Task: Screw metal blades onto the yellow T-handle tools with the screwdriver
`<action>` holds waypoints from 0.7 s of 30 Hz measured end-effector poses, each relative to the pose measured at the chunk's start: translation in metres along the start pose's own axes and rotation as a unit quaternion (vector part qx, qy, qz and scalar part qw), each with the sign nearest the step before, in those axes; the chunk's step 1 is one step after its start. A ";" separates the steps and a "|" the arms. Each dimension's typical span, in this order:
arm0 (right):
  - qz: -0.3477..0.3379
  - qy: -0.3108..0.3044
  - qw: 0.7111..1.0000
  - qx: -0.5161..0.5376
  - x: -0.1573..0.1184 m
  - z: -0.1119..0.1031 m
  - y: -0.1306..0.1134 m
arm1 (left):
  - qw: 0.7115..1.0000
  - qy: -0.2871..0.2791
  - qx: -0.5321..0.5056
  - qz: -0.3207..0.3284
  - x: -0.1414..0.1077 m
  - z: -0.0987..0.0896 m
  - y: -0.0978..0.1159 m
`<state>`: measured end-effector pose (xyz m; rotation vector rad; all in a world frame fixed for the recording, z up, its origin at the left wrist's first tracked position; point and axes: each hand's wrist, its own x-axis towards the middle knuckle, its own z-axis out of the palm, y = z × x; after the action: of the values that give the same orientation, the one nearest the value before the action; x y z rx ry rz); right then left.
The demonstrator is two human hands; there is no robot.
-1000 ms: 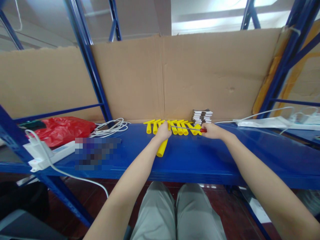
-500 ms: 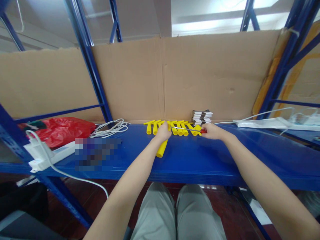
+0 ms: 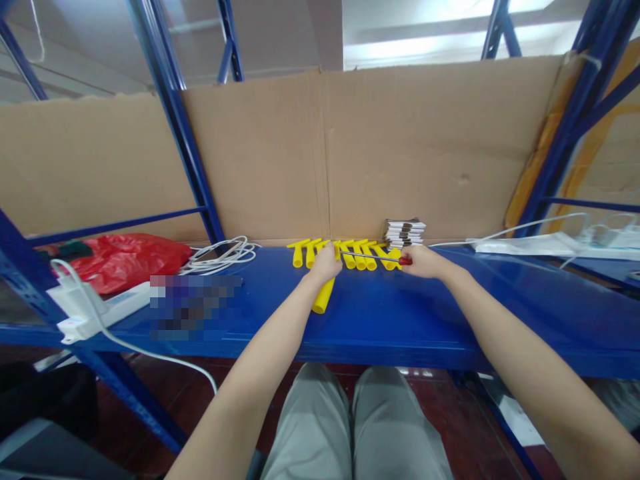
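Observation:
My left hand (image 3: 326,264) is closed around a yellow T-shaped plastic piece (image 3: 323,300). The wide round end of its tube points toward me; part of its body is hidden by my fingers. A screwdriver (image 3: 375,257) with a red handle and long metal shaft is gripped in my right hand (image 3: 424,261). Its shaft lies roughly level, pointing left, with the tip at the head of the held piece. I cannot make out exactly where the tip touches. Behind my hands, several similar yellow T-shaped pieces (image 3: 361,261) lie in a row.
A stack of small printed papers or packets (image 3: 404,233) stands behind my right hand on the blue shelf (image 3: 400,320). Cardboard (image 3: 425,147) closes off the back. To the left are a red plastic bag (image 3: 135,260), a coiled white cable (image 3: 225,253) and a power strip (image 3: 120,308).
Both hands keep almost the same place, with the yellow piece and the screwdriver still held. The whole view has shifted very slightly.

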<state>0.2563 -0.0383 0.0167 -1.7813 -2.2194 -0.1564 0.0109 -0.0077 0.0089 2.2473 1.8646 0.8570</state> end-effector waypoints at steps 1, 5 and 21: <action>-0.005 -0.004 1.000 0.012 0.000 0.001 0.000 | 1.000 0.000 0.001 -0.002 0.000 0.000 0.000; 0.001 -0.001 1.000 0.016 -0.001 0.000 0.000 | 1.000 0.003 0.004 0.007 0.001 0.000 -0.001; 0.012 -0.018 1.000 -0.019 -0.004 -0.005 -0.002 | 0.999 -0.006 0.021 0.023 0.000 0.000 0.001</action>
<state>0.2556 -0.0435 0.0206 -1.8436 -2.2328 -0.1625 0.0114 -0.0080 0.0094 2.3246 1.8500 0.8163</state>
